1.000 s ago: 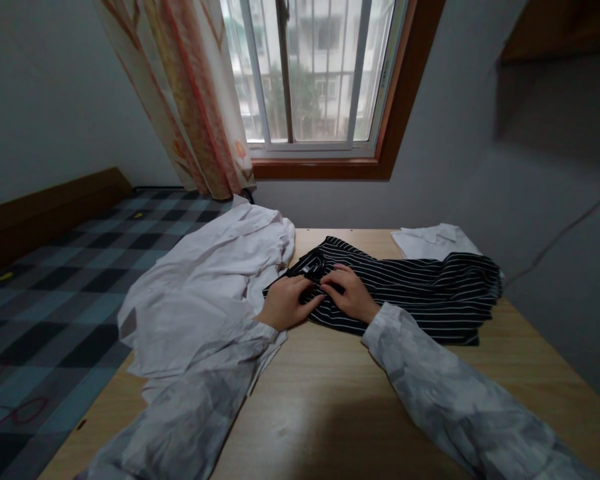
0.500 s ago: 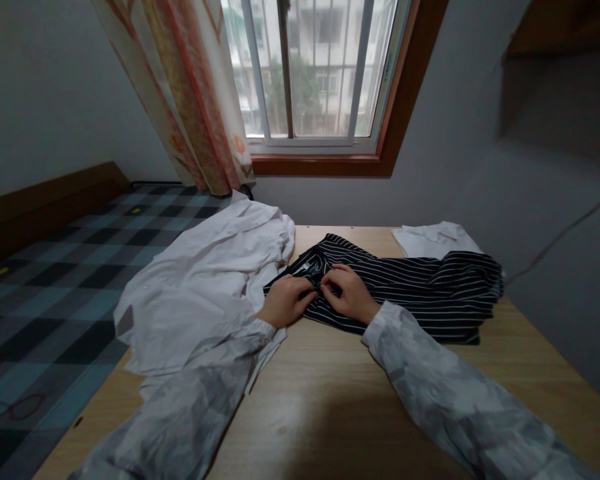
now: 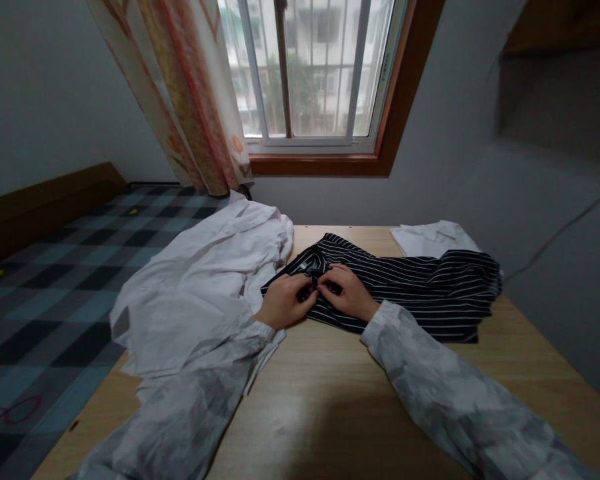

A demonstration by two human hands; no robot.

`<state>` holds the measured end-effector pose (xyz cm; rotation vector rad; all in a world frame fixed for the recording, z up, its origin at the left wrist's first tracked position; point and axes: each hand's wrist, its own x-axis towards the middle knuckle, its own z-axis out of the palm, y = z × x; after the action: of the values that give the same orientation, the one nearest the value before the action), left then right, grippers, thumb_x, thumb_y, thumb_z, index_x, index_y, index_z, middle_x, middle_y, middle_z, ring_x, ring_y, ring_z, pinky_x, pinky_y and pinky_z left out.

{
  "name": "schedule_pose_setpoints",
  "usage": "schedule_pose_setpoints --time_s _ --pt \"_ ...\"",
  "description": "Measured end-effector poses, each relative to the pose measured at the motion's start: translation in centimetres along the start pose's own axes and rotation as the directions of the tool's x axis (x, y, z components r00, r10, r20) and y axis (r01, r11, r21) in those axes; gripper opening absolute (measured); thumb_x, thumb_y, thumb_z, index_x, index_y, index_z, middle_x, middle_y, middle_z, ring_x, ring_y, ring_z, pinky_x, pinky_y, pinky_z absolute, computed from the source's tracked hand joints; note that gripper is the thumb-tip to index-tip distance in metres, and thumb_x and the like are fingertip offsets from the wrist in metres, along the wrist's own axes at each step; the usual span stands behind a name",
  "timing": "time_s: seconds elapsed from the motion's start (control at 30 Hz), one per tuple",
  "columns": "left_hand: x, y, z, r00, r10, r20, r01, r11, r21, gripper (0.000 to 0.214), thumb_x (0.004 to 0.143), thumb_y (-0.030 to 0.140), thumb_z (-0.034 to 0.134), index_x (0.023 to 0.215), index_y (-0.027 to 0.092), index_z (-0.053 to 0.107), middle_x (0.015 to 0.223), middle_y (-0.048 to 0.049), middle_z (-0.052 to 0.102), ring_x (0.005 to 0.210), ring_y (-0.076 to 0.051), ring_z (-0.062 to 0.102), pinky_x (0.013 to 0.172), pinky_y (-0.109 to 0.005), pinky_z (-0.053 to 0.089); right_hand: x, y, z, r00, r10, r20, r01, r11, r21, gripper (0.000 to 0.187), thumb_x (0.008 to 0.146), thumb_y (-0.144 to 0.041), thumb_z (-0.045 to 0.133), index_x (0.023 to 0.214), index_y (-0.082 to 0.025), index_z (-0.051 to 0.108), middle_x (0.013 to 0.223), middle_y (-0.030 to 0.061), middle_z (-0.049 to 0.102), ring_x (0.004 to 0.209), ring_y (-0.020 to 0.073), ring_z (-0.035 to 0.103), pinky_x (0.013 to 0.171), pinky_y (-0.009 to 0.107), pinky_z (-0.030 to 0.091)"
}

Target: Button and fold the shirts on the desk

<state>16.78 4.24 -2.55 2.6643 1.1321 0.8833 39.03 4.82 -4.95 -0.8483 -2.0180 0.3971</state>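
Observation:
A black shirt with thin white stripes (image 3: pixel 420 293) lies across the wooden table (image 3: pixel 330 400), its collar end toward the left. My left hand (image 3: pixel 283 303) and my right hand (image 3: pixel 347 293) meet at the collar end, fingers curled and pinching the striped fabric close together. What sits between the fingertips is too small to make out. Both my sleeves are pale grey with a mottled pattern.
A crumpled white shirt (image 3: pixel 205 287) hangs over the table's left edge. A folded white garment (image 3: pixel 430 239) lies at the back right, partly under the striped shirt. A bed with a checked cover (image 3: pixel 45 280) is on the left. Window (image 3: pixel 305 73) and curtain (image 3: pixel 190 93) stand behind.
My fingers have drawn closer together on the striped shirt's collar end, from lying flatter to a tight pinch. The shirts have barely shifted.

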Motion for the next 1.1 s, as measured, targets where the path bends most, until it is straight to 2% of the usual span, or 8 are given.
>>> schedule_pose_setpoints --time_s 0.23,0.47,0.53,0.63,0.77,0.87,0.97,1.1 --pt "0.1 -0.5 -0.1 0.998 0.045 0.050 -0.042 0.998 -0.049 0.020 0.106 0.029 0.057 0.096 0.023 0.073 0.095 -0.0043 0.078 0.085 -0.021 0.070 0.081 -0.037 0.047 0.1 -0.4 -0.2 1.000 0.004 0.023 -0.003 0.999 -0.041 0.008 0.094 -0.023 0.065 0.089 -0.028 0.068 0.079 -0.0003 0.070 0.078 0.0225 0.065 0.119 0.053 0.040" --pt "0.0 0.0 -0.1 0.989 0.123 0.085 -0.114 0.987 -0.111 0.021 0.106 0.030 0.059 0.108 0.025 0.079 0.109 -0.0048 0.082 0.097 -0.022 0.075 0.088 -0.040 0.048 0.3 -0.3 -0.3 0.998 0.041 -0.057 -0.044 0.998 -0.046 0.013 0.097 -0.022 0.060 0.085 -0.026 0.064 0.075 -0.0008 0.064 0.074 0.0211 0.062 0.112 0.047 0.045" --pt "0.0 0.0 -0.1 0.995 0.083 0.050 -0.077 0.990 -0.117 0.020 0.106 0.031 0.060 0.107 0.025 0.078 0.108 -0.0046 0.082 0.095 -0.022 0.075 0.087 -0.040 0.048 0.3 0.1 -0.3 0.994 0.061 -0.091 -0.067 0.995 -0.069 0.011 0.098 -0.023 0.062 0.088 -0.026 0.066 0.077 -0.0005 0.068 0.076 0.0215 0.064 0.115 0.049 0.042" --pt "0.1 0.1 -0.1 1.000 -0.003 -0.027 0.000 0.994 -0.112 0.016 0.103 0.030 0.062 0.104 0.023 0.076 0.102 -0.0038 0.082 0.090 -0.021 0.073 0.085 -0.039 0.048 0.4 0.7 -0.7 0.962 0.140 -0.234 -0.171 0.978 -0.121 0.010 0.101 -0.027 0.062 0.093 -0.025 0.068 0.083 0.0021 0.073 0.083 0.0240 0.067 0.111 0.049 0.044" --pt "0.1 0.1 -0.1 0.989 -0.109 -0.096 0.102 0.992 -0.073 0.010 0.099 0.027 0.065 0.096 0.022 0.072 0.087 -0.0017 0.077 0.076 -0.019 0.066 0.077 -0.035 0.046 -0.1 0.9 -2.5 0.925 0.150 -0.348 -0.213 0.965 -0.150 0.010 0.104 -0.029 0.060 0.103 -0.025 0.069 0.093 0.0041 0.076 0.090 0.0256 0.069 0.107 0.048 0.047" --pt "0.1 0.1 -0.1 0.986 -0.139 -0.089 0.134 0.990 -0.051 0.009 0.098 0.027 0.063 0.092 0.022 0.069 0.082 -0.0010 0.073 0.072 -0.019 0.062 0.074 -0.034 0.044 -1.3 0.4 -4.1 0.958 0.065 -0.279 -0.136 0.961 -0.242 0.009 0.104 -0.026 0.059 0.101 -0.025 0.068 0.093 0.0035 0.075 0.090 0.0249 0.068 0.114 0.051 0.043" --pt "0.1 0.1 -0.1 0.989 -0.133 -0.069 0.132 0.991 -0.020 0.011 0.098 0.025 0.061 0.088 0.022 0.065 0.080 -0.0007 0.070 0.072 -0.019 0.061 0.074 -0.033 0.042 -2.9 -0.2 -5.1 0.993 -0.009 -0.117 -0.030 0.944 -0.327 0.009 0.101 -0.022 0.061 0.097 -0.025 0.068 0.092 0.0027 0.075 0.091 0.0238 0.068 0.119 0.053 0.039" --pt "0.2 0.1 -0.1 0.994 -0.098 -0.040 0.100 0.994 0.034 0.007 0.095 0.025 0.063 0.089 0.023 0.064 0.079 0.0002 0.069 0.074 -0.019 0.063 0.080 -0.035 0.043 -4.0 -0.4 -5.2 1.000 -0.011 0.012 0.015 0.925 -0.380 0.006 0.099 -0.029 0.072 0.102 -0.025 0.071 0.100 0.0052 0.075 0.103 0.0269 0.067 0.118 0.053 0.039"
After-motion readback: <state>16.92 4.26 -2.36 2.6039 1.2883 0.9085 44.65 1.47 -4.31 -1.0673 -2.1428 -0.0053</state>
